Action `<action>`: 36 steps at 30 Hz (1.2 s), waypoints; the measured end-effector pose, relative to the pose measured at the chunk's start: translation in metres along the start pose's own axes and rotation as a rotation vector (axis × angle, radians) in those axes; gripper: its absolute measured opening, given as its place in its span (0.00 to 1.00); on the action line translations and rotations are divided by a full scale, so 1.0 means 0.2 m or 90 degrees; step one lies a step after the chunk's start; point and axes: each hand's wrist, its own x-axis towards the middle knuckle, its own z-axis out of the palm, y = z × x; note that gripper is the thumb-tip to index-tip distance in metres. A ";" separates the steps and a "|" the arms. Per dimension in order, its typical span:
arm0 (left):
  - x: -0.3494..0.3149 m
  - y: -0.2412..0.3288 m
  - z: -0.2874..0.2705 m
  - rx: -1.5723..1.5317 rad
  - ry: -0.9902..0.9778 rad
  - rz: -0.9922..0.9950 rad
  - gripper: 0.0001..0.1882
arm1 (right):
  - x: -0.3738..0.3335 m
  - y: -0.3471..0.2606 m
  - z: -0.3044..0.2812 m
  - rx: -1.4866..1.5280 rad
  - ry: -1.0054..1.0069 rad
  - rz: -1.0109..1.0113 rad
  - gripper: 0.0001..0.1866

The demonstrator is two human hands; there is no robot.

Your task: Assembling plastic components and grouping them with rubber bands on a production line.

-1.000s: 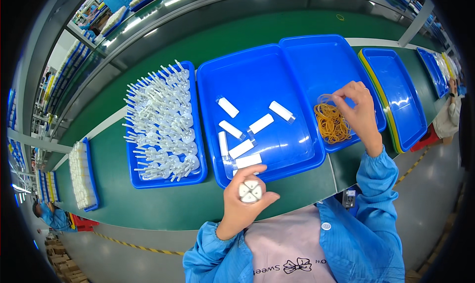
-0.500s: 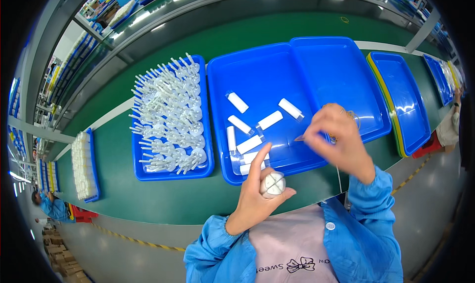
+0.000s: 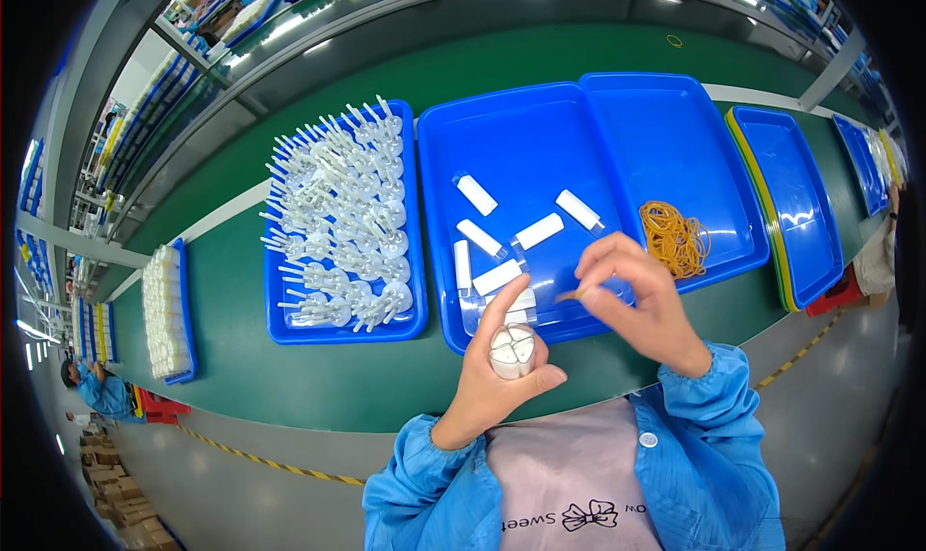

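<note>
At the lower centre of the frame, a round bundle of white wedge-ended pieces point(image 3: 512, 352) stands with its segmented end facing the camera, in the grip of the left hand point(image 3: 479, 389); the forefinger and thumb reach past it on either side, and the other fingers are largely hidden. Just to its upper right, the right hand point(image 3: 632, 295) pinches a thin brownish strand point(image 3: 567, 296), apparently a rubber band, between thumb and fingertips, apart from the bundle. If the left hand's hold slackened, the segments could probably slide out of line or splay; the strand, caught only by its edge, might slip or spring away if the pinch loosened or it were stretched unevenly. Beyond the hands, white blocks with clear ends point(image 3: 538, 231) lie scattered in the central blue tray point(image 3: 516, 136); those nearest the left hand could be knocked by a careless knuckle. Tangled rubber bands point(image 3: 674, 240) sit at the near end of the right-of-centre blue tray point(image 3: 656, 132), where one pull might drag up several. Left of centre, another tray point(image 3: 422, 271) is crowded with translucent stemmed parts point(image 3: 347, 223), all on the green tabletop point(image 3: 280, 382).
</note>
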 end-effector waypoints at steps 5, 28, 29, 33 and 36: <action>0.01 -0.02 0.01 -0.048 0.022 -0.080 0.26 | -0.03 -0.01 0.08 -0.173 -0.044 -0.051 0.02; 0.04 0.13 -0.13 -0.178 -0.126 -0.088 0.20 | -0.10 -0.23 0.00 -0.577 -0.296 -0.403 0.05; 0.03 0.12 -0.13 -0.245 -0.125 -0.102 0.21 | -0.11 -0.21 -0.04 -0.410 -0.293 -0.273 0.04; 0.03 0.07 -0.09 -0.492 -0.184 -0.109 0.21 | -0.21 -0.06 -0.07 0.196 -0.287 0.003 0.09; 0.03 0.06 -0.07 -0.605 -0.197 -0.164 0.25 | -0.32 -0.02 0.03 0.518 -0.216 0.101 0.23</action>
